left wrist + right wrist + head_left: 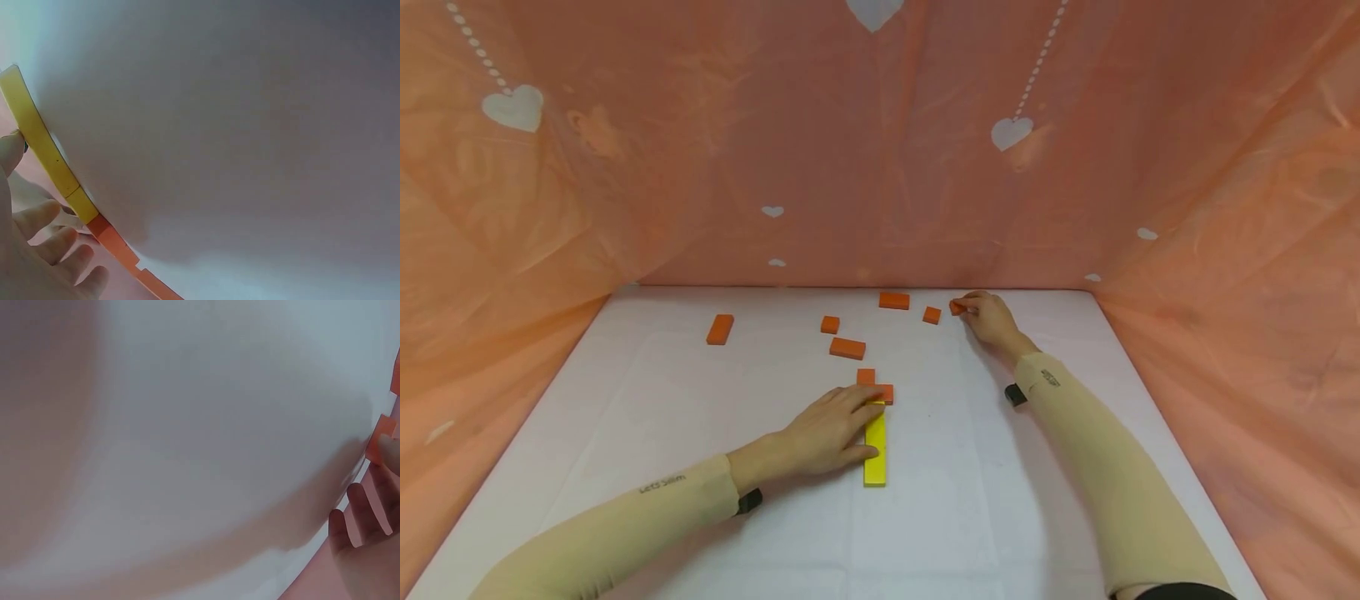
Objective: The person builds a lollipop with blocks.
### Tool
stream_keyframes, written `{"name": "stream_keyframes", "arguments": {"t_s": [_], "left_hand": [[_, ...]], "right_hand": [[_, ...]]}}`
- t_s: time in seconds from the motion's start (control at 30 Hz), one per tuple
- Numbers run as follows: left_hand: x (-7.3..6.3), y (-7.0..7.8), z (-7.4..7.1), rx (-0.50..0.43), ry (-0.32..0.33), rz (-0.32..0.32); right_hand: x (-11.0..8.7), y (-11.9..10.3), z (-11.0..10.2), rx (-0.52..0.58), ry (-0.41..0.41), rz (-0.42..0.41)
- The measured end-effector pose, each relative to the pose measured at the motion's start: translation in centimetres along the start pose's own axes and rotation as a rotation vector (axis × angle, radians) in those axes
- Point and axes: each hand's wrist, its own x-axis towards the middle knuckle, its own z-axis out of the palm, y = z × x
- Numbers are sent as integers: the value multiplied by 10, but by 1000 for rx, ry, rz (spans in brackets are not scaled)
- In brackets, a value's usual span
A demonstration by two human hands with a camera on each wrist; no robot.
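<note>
In the head view my left hand (831, 429) rests beside a yellow strip (875, 467), its thumb and fingertips touching it, the fingers fairly straight. The left wrist view shows a seam in the yellow strip (47, 150), so it is made of two pieces end to end. Adjoining its far end lies an orange block (886, 395), partly under the fingers, with a small orange square block (866, 377) just beyond. At the back right, my right hand (992, 323) pinches another small orange block (957, 307) between thumb and fingers; the right wrist view shows this block (380, 434) too.
Other orange blocks lie on the white table (700, 400): a square one (932, 315) left of my right hand, oblong ones (894, 301) (847, 348) (720, 329), and a further square (830, 325). A pinkish-orange curtain (865, 167) surrounds the table at back and sides.
</note>
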Motion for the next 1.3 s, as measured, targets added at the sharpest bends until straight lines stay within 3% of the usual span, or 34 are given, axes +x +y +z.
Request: {"name": "stream_keyframes", "arguments": {"t_s": [0.43, 0.63, 1.03, 1.3], "left_hand": [[2, 3, -1, -46, -53, -73], [3, 3, -1, -31, -49, -73], [2, 4, 1, -36, -46, -75], [3, 5, -1, -26, -48, -78]], "right_hand": [[-24, 4, -9, 38, 0, 27], [-44, -3, -13, 142, -8, 55], [-79, -47, 7, 338, 14, -7], [-82, -79, 24, 364, -60, -55]]}}
